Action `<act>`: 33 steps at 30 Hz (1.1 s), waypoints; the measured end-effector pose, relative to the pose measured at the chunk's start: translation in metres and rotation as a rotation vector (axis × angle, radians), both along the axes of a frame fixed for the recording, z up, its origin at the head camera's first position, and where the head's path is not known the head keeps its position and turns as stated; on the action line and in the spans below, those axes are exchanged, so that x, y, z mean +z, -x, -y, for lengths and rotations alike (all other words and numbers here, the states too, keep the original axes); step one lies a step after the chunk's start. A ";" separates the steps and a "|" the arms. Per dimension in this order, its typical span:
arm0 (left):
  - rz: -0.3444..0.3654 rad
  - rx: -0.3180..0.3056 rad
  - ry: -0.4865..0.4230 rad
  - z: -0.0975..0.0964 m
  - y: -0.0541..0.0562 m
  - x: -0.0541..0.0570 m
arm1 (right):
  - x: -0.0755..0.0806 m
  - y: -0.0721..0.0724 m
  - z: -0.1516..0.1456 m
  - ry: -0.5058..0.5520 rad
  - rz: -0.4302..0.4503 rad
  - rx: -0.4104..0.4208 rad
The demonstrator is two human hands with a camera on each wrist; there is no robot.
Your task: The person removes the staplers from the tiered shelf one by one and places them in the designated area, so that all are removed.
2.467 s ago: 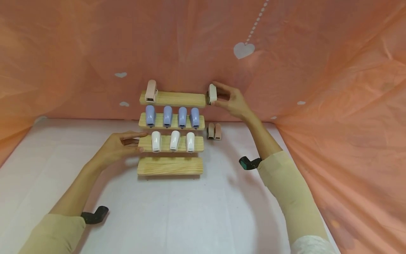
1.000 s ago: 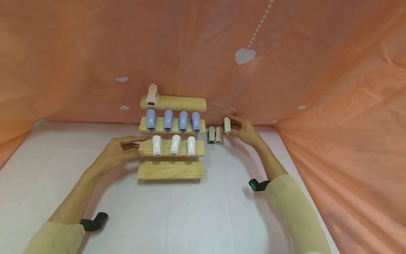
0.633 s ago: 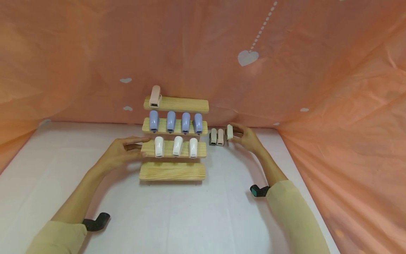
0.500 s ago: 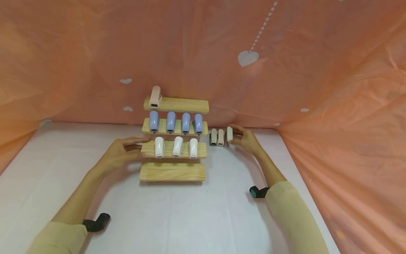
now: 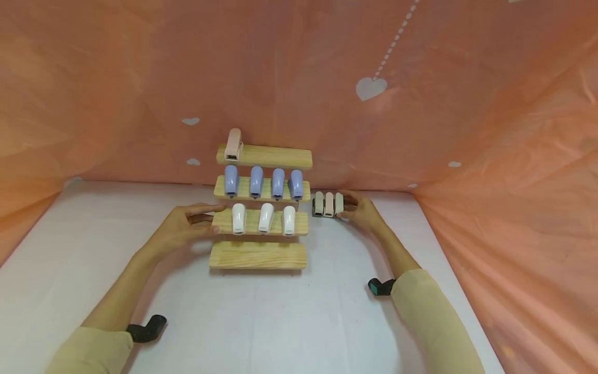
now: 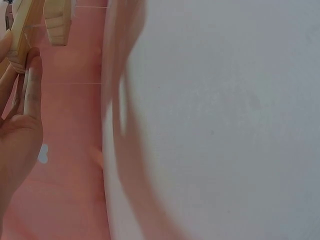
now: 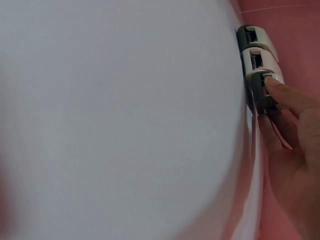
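My left hand (image 5: 179,231) grips the left end of a tier of the stepped wooden display shelf (image 5: 257,255), thumb on one side and fingers on the other in the left wrist view. At the shelf's right, my right hand (image 5: 364,212) pinches a small pale green stapler (image 7: 263,92) with a dark base. It stands at the right end of a close row, beside a pink stapler (image 5: 329,204) and another pale green stapler (image 5: 318,203). In the right wrist view my thumb lies on the stapler's front end, with fingers behind and under it.
On the top tier stands one pink stapler (image 5: 233,144) at the left. Several lavender staplers (image 5: 256,181) line the tier below, and three white staplers (image 5: 266,217) the one under that. An orange-pink curtain (image 5: 299,93) hangs behind the white table (image 5: 280,322).
My right hand has brought the pale green stapler down from beside the top tier and set it against the pink stapler on the table. My left hand keeps its grip on the shelf.
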State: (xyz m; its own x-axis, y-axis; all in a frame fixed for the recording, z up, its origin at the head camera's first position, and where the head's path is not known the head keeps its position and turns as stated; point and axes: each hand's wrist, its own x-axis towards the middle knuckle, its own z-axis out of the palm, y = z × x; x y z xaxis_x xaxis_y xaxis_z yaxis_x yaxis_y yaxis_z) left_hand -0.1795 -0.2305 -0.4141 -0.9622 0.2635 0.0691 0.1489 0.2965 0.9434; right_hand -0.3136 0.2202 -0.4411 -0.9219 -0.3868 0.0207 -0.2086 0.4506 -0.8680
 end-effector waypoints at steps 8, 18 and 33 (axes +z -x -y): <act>-0.010 0.000 -0.012 -0.001 -0.001 -0.002 | -0.011 0.001 -0.002 0.016 -0.041 0.002; -0.011 0.026 0.033 -0.001 -0.001 -0.001 | -0.005 0.000 0.000 -0.049 -0.059 -0.033; -0.028 0.033 0.052 -0.001 -0.002 0.000 | 0.027 -0.004 0.005 0.105 -0.098 -0.045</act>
State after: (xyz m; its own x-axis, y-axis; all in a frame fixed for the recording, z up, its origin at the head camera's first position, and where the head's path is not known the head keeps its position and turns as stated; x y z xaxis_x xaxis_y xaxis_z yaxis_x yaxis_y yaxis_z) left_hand -0.1775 -0.2295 -0.4136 -0.9682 0.2358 0.0830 0.1644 0.3503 0.9221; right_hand -0.3095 0.2152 -0.4141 -0.9300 -0.3359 0.1493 -0.2759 0.3694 -0.8874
